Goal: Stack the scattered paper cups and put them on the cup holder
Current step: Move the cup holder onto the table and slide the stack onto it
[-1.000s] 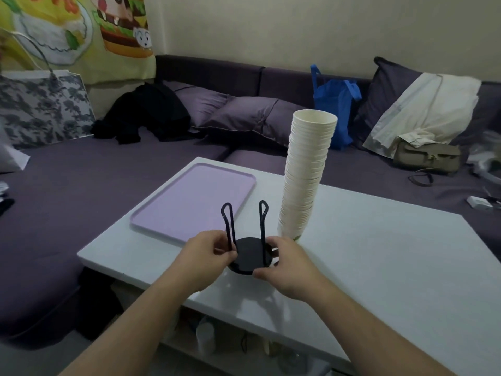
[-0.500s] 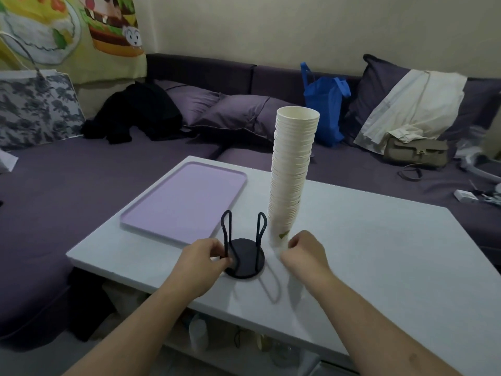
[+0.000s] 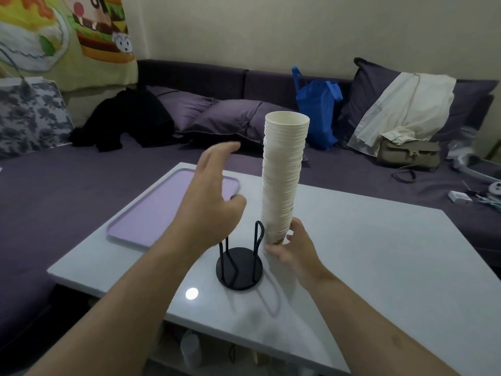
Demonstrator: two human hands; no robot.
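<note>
Right now the cups are all nested into one tall stack (image 3: 283,175) standing on the white table (image 3: 379,267), just to the right of the cup holder (image 3: 240,267). No loose cups anywhere I can see, so stacking looks done; the step in hand is the transfer onto the holder.

Right hand (image 3: 294,248) is wrapped round the bottom of the stack, fingers curled on the lowest cups. Left hand (image 3: 214,196) is up in the air, fingers spread and relaxed, holding nothing, level with the middle of the stack and a bit left of it. It's motion-blurred.

Holder sits at the near edge of the table, black round base, two wire loops standing up. Nothing on it yet. The stack is close to the right-hand loop; can't tell if they touch. Purple tray (image 3: 151,213) lies well to the left, out of the way.

Next move, as I judge it: left hand steadies the stack midway, right lifts from the base, the bottom has to clear the loop tops, then down between them onto the base.

Risks: stack is tall and leans slightly, so it could buckle or separate if lifted by the bottom alone. The holder looks light and may slide or tip if the stack clips a loop.
</note>
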